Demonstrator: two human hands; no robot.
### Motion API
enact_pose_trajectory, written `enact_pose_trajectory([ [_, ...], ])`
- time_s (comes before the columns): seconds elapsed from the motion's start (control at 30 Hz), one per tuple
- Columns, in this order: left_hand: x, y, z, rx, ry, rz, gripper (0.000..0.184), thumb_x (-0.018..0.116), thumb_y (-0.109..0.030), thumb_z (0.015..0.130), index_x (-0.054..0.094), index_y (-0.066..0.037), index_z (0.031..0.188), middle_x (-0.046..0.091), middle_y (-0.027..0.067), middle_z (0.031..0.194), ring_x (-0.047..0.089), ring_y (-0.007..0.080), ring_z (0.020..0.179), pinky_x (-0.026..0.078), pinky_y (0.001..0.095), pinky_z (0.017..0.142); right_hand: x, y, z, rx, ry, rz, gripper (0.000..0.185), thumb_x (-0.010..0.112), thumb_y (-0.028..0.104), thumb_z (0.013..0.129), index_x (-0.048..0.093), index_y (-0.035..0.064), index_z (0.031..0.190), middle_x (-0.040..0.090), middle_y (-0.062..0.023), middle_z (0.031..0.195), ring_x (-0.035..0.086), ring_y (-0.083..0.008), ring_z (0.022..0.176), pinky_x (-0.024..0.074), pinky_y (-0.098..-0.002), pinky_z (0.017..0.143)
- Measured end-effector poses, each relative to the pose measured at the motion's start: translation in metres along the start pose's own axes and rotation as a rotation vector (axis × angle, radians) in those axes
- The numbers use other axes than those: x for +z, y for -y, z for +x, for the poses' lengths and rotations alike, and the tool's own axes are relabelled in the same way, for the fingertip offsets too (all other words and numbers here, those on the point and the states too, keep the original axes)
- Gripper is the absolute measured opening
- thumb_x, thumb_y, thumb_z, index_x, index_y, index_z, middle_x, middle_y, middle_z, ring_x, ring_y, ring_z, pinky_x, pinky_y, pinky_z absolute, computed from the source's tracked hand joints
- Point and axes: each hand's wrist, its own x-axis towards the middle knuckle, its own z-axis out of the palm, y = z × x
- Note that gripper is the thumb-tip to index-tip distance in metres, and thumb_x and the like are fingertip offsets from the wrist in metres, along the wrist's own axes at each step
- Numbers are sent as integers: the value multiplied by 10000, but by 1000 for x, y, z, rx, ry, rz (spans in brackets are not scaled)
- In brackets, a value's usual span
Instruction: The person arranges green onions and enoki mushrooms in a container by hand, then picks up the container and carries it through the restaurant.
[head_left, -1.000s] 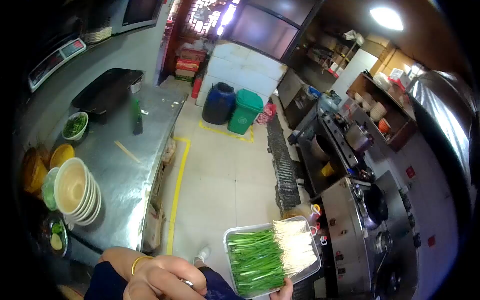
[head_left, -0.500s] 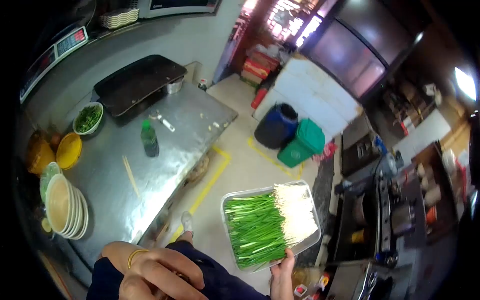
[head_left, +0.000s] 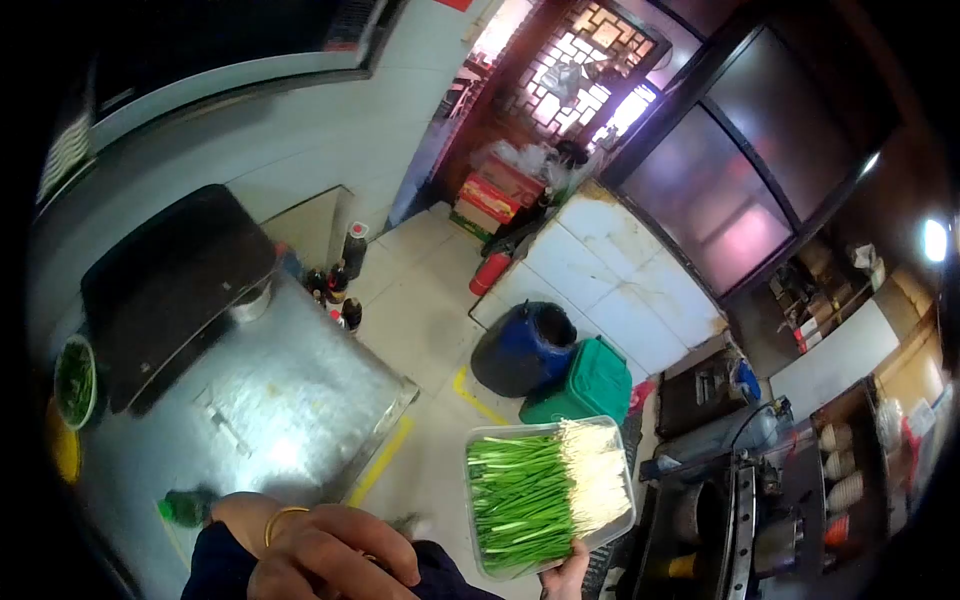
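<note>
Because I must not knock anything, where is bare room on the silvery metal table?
The widest bare patch on the silvery metal table lies between the slim white utensil and the table's right edge. It is crowded at left, with the black rectangular tray and round white bowl of greens; nearer, there is a green-capped bottle, and the left hand blocks the view.

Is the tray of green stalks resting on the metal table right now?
No, the right hand grips the tray by its near rim, off to the side of the metal table.
</note>
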Motion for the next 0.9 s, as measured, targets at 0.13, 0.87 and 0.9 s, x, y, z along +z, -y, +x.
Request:
enact_pose_trajectory([
  [0.13,-27,119,12,-2,46,-5,258,567,-321,952,620,-218,1183,548,-27,1210,601,305,931,464,449,743,32,41,130,-5,38,3,441,389,262,902,544,20,1237,606,-137,1215,585,-295,1089,476,-453,954],
  [0.87,-293,600,85,-203,183,196,409,435,-400,1009,450,-249,1388,557,174,1123,455,198,704,450,351,663,574,96,641,323,379,-341,458,468,233,918,471,13,1319,535,-165,1315,500,-337,1196,398,-497,1027],
  [0.9,-313,618,93,-222,137,218,408,426,-394,1012,449,-252,1394,557,172,1123,453,197,703,452,350,662,597,93,664,324,414,-351,470,463,233,922,457,10,1336,522,-170,1332,486,-345,1213,388,-510,1035],
])
